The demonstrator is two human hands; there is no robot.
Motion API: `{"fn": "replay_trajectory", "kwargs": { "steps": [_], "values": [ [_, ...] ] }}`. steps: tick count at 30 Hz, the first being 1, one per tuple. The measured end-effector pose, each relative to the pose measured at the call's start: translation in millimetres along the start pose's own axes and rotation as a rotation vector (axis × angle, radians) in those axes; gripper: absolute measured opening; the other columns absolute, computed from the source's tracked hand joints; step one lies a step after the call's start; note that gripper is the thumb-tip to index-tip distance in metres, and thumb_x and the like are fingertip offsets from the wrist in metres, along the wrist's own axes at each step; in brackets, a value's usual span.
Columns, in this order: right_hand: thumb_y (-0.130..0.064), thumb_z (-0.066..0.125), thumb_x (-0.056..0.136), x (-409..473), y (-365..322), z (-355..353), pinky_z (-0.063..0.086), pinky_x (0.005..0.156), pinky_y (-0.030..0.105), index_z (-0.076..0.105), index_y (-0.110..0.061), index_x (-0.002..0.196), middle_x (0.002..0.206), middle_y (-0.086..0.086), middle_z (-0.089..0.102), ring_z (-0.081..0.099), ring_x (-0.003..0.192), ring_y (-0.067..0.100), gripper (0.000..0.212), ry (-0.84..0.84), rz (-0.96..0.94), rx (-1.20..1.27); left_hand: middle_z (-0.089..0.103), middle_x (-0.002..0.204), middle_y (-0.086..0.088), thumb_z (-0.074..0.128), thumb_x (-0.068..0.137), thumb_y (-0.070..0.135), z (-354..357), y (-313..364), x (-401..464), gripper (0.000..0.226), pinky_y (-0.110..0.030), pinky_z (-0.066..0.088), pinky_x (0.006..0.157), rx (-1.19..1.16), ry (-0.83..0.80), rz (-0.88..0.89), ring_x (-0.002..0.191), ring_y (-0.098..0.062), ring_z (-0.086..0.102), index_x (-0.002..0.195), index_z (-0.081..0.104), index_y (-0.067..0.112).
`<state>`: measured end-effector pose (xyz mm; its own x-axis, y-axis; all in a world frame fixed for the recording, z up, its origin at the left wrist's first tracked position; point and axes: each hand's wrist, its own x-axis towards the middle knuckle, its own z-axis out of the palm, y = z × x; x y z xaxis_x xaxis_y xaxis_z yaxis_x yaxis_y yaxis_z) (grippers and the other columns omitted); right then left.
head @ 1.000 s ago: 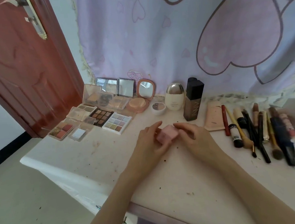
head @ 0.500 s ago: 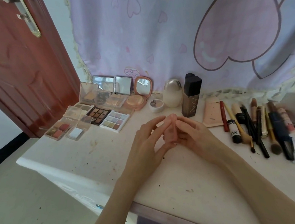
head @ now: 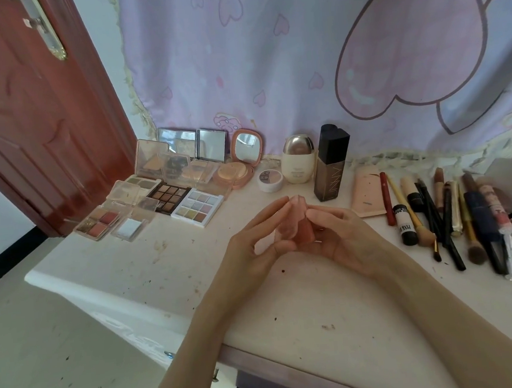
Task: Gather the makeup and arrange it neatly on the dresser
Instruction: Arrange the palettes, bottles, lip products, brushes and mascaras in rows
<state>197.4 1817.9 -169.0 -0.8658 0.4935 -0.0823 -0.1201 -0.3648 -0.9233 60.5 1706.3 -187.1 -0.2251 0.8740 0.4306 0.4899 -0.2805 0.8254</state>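
1. Two hands meet over the middle of the dresser. The left hand and right hand together hold one small pink compact, which stands on edge between them.
2. Left hand: its straight fingers lie against the compact's left face, thumb curled below. Right hand: its fingers curl round the compact's right side and lower edge. Whether the compact's lid is open or closed cannot be told.
3. At 10 o'clock from the hands lies a cluster of eyeshadow palettes. Roughly seven or eight can be counted; clear lids overlap, so the exact number is uncertain.
4. Behind them, two square mirrors lean on the curtain, and one round powder compact lies open, its lid mirror upright.
5. At 12 o'clock: one small round white pot, one cream bottle with a gold cap and one tall dark bottle, side by side.
6. At 2 to 3 o'clock: one peach flat sachet, then a row of brushes, pencils and tubes, about fifteen, overlapping and hard to separate.
7. One red door stands at 10 o'clock, cut off by the frame's edge. The curtain's print is cut off at the top and right.
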Motion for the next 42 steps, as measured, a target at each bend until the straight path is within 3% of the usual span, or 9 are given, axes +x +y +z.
{"fn": "replay_trajectory", "kwargs": {
  "steps": [5,12,16,18,23,28,35,38,42],
  "values": [
    [-0.020,0.057,0.079,1.7,3.7,1.0,0.057,0.077,0.039,0.058,-0.004,0.117,0.100,0.022,0.068,0.067,0.092,0.032,0.041,-0.033,0.095,0.051,0.067,0.113,0.012,0.056,0.089,0.026,-8.9,-1.6,-2.4,0.034,-0.026,0.050,0.090,-0.191,0.227,-0.118,0.110,-0.003,0.058,0.117,0.064,0.009],
    [-0.016,0.054,0.078,-0.1,2.9,7.6,0.057,0.079,0.037,0.056,-0.005,0.117,0.104,0.023,0.067,0.067,0.093,0.032,0.041,-0.118,0.210,0.026,0.070,0.089,0.008,0.058,0.083,0.027,-14.6,-4.0,-3.8,0.039,-0.028,0.049,0.077,-0.441,0.524,-0.287,0.081,-0.011,0.060,0.121,0.061,0.019],
    [-0.020,0.071,0.068,2.1,2.3,8.8,0.058,0.073,0.037,0.056,0.001,0.116,0.104,0.026,0.066,0.068,0.092,0.034,0.054,-0.032,0.212,0.203,0.069,0.103,0.005,0.059,0.089,0.013,-8.2,-0.2,-5.4,0.038,-0.019,0.051,0.080,-0.233,0.481,-0.248,0.090,-0.005,0.063,0.126,0.054,0.021],
    [-0.022,0.080,0.061,2.7,1.7,8.6,0.058,0.071,0.036,0.058,0.003,0.111,0.105,0.026,0.067,0.068,0.092,0.035,0.061,-0.002,0.179,0.281,0.065,0.104,0.008,0.065,0.084,0.026,-4.9,-0.6,-5.9,0.042,-0.012,0.047,0.077,-0.116,0.472,-0.215,0.090,0.001,0.060,0.124,0.051,0.026],
    [-0.012,0.069,0.073,7.0,6.2,6.8,0.056,0.080,0.032,0.055,0.002,0.115,0.107,0.020,0.065,0.065,0.103,0.031,0.047,0.057,0.030,0.281,0.056,0.103,0.021,0.057,0.062,0.065,3.2,-0.2,-6.2,0.073,-0.013,0.044,0.072,0.143,0.402,-0.209,0.094,-0.001,0.054,0.127,0.043,0.033],
    [0.006,0.044,0.087,7.5,7.9,11.4,0.056,0.072,0.026,0.049,0.002,0.125,0.117,0.021,0.062,0.068,0.098,0.027,0.038,0.085,0.045,0.305,0.055,0.102,0.015,0.058,0.061,0.066,6.5,2.4,-7.9,0.082,-0.010,0.041,0.072,0.250,0.351,-0.155,0.092,-0.003,0.053,0.130,0.045,0.023],
    [0.006,0.053,0.071,5.4,7.0,14.4,0.057,0.073,0.027,0.053,-0.001,0.120,0.115,0.018,0.064,0.068,0.096,0.026,0.050,0.090,0.036,0.347,0.061,0.098,0.009,0.057,0.068,0.058,6.8,0.3,-9.7,0.069,-0.013,0.043,0.074,0.289,0.342,-0.129,0.089,-0.007,0.054,0.126,0.049,0.022],
    [0.004,0.054,0.081,6.1,6.4,18.1,0.057,0.073,0.025,0.055,-0.005,0.119,0.114,0.014,0.064,0.068,0.094,0.021,0.039,0.141,0.012,0.226,0.058,0.098,0.009,0.061,0.067,0.055,4.6,0.5,-9.7,0.068,-0.011,0.043,0.074,0.287,0.344,-0.136,0.089,-0.008,0.053,0.125,0.049,0.023],
    [-0.019,0.057,0.090,11.8,5.3,27.0,0.055,0.084,0.027,0.062,-0.019,0.108,0.102,0.000,0.067,0.066,0.094,0.014,0.019,0.270,-0.115,-0.289,0.057,0.099,0.009,0.076,0.073,0.032,-6.1,-0.3,-18.1,0.063,-0.007,0.038,0.075,0.329,0.326,-0.155,0.092,-0.008,0.051,0.128,0.049,0.018]
  ]
}}
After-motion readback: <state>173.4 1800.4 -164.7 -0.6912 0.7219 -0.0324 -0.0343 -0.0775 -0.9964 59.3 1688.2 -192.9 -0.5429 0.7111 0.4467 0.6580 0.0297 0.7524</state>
